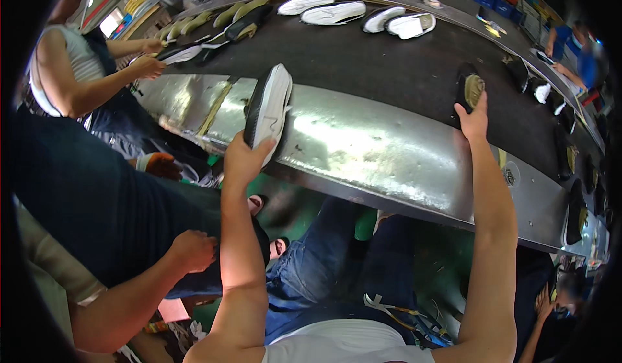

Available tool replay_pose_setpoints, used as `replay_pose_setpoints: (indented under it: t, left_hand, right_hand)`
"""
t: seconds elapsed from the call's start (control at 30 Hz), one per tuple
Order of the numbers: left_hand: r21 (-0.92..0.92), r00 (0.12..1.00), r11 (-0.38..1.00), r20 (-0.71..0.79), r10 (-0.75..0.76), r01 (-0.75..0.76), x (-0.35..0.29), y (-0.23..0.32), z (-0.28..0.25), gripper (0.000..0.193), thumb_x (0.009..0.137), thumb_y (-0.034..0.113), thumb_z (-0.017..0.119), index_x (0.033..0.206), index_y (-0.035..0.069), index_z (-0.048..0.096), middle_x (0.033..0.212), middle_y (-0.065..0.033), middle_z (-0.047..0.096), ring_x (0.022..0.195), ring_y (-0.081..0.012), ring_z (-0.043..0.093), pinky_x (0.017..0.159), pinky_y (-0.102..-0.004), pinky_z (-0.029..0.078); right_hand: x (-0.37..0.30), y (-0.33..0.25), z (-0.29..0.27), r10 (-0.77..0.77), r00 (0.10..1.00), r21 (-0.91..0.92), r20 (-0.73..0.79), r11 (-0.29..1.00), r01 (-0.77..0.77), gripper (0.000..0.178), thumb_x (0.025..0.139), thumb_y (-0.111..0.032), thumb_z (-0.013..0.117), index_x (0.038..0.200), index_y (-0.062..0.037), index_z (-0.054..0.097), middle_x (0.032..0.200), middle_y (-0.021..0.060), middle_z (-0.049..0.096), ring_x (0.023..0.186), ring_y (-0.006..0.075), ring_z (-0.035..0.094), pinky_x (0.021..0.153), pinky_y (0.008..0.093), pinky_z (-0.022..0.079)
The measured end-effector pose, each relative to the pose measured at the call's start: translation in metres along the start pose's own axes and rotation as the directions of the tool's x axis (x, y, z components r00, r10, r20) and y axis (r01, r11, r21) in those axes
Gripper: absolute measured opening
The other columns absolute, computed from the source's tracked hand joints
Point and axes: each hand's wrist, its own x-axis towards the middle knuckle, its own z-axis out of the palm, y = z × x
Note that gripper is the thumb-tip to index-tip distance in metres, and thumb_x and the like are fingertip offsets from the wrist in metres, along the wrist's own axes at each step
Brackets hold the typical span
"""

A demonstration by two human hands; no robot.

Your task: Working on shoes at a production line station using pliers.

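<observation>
My left hand [247, 159] is closed round the heel end of a shoe [272, 107] with a white face and a black side. It holds this shoe tilted upright above the metal edge of the bench. Further right, my right hand [475, 118] grips the near end of a dark shoe [472, 86] with an olive-coloured part, over the black belt [376, 71]. The thumb is on its left side, and the other fingers are partly hidden by the shoe.
White shoes [334, 13] line the belt's far side, with olive ones to their left. Dark shoes [574, 214] stand along the right. A shiny metal ledge [369, 149] borders my side. One co-worker [71, 71] handles shoes at left; another person's arm [149, 279] is close to my left.
</observation>
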Motion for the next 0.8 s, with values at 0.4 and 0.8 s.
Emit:
replay_pose_setpoints:
  t: [0.4, 0.8]
  left_hand:
    - [-0.78, 0.796, 0.192, 0.605, -0.016, 0.596, -0.2, 0.002, -0.006, 0.072, 0.081, 0.014, 0.081, 0.141, -0.003, 0.044, 0.124, -0.0144, 0.062, 0.116, -0.0225, 0.06, 0.1, -0.0376, 0.049]
    - [-0.053, 0.372, 0.894, 0.897, 0.239, -0.445, -0.314, 0.038, 0.069, 0.093, 0.083, 0.047, 0.072, 0.148, -0.005, 0.031, 0.15, -0.0365, 0.032, 0.14, -0.0478, 0.036, 0.112, -0.0485, 0.036]
  right_hand:
    - [-0.401, -0.073, -0.186, -0.406, 0.663, 0.191, 0.629, 0.907, 0.374, 0.043, 0.073, -0.03, 0.082, 0.101, -0.006, 0.06, 0.099, 0.0149, 0.062, 0.092, 0.036, 0.059, 0.079, 0.0461, 0.048]
    - [-0.496, -0.049, -0.226, 0.226, 0.428, -0.193, 0.875, 0.974, -0.12, 0.051, 0.075, -0.028, 0.082, 0.108, 0.0019, 0.059, 0.097, 0.0211, 0.066, 0.089, 0.0372, 0.066, 0.078, 0.0428, 0.053]
